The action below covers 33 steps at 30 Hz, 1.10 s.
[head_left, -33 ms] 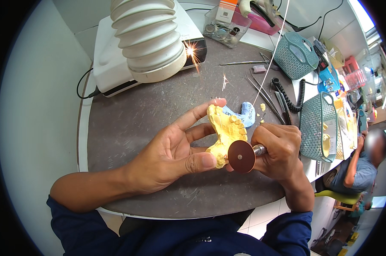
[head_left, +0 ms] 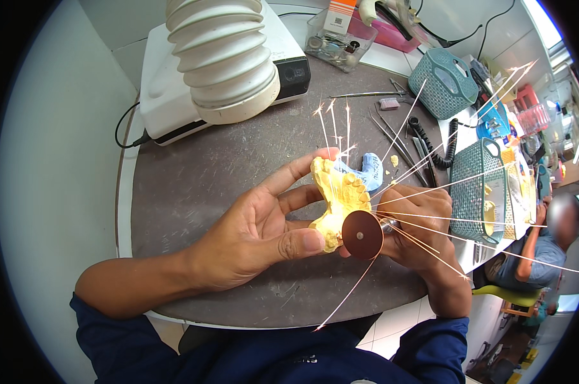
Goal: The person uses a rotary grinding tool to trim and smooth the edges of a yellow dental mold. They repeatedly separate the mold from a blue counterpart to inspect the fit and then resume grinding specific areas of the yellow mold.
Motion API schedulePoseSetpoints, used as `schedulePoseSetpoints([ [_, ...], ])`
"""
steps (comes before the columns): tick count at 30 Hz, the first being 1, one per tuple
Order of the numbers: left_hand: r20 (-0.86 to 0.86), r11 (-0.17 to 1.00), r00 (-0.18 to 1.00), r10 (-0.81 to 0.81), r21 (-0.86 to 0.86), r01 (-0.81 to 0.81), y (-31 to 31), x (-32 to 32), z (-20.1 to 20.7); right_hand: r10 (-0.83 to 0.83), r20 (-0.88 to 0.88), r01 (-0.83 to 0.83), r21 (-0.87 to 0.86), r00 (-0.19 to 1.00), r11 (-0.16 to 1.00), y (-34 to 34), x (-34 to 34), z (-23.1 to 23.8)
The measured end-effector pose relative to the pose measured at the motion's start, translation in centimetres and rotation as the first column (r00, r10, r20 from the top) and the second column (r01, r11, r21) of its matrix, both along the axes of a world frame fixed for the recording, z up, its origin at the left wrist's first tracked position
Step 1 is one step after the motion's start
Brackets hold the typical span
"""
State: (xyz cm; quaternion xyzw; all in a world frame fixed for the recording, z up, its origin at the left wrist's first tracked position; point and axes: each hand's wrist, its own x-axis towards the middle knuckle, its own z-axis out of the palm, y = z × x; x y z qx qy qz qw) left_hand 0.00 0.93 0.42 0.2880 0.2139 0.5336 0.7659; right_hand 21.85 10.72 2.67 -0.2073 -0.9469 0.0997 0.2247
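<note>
My left hand (head_left: 257,221) holds a yellow plaster dental model (head_left: 348,203) by its left edge, thumb below and fingers behind. My right hand (head_left: 417,224) is closed around a rotary handpiece (head_left: 388,225), of which only the metal tip shows. A brown cutting disc (head_left: 362,235) on the handpiece overlaps the model's lower right part. Thin bright sparks fan out from around the disc. Behind the model, on the table, lies a blue horseshoe-shaped dental piece (head_left: 371,169) with handwriting on it.
A white suction hose (head_left: 228,70) hangs over a white machine (head_left: 164,96) at the far left. Metal hand tools (head_left: 401,150), a coiled cord (head_left: 448,157) and teal baskets (head_left: 475,205) line the right side. A clear bin (head_left: 341,45) stands behind. Another person (head_left: 536,256) sits at far right.
More sparks now spread out from the disc, mostly rightward, with some upward and one downward. The glowing spark in front of the white machine is gone. Both hands keep their places.
</note>
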Motion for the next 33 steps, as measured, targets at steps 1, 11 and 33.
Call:
schedulePoseSetpoints([
  [1,0.005,1.0,1.0,-0.008,-0.027,0.008,0.03,-0.03,0.14,0.008,-0.003,-0.008,0.016,1.0,1.0,0.05,0.03,-0.03],
  [11,0.063,0.997,0.998,-0.02,-0.071,0.024,0.22,0.13,0.62,0.006,-0.028,-0.004,0.064,1.0,0.998,0.29,0.07,0.21],
  [33,0.019,0.997,0.999,-0.032,-0.064,0.034,0.19,-0.02,0.36,0.012,-0.03,-0.011,0.046,0.999,0.999,0.27,0.14,-0.13],
])
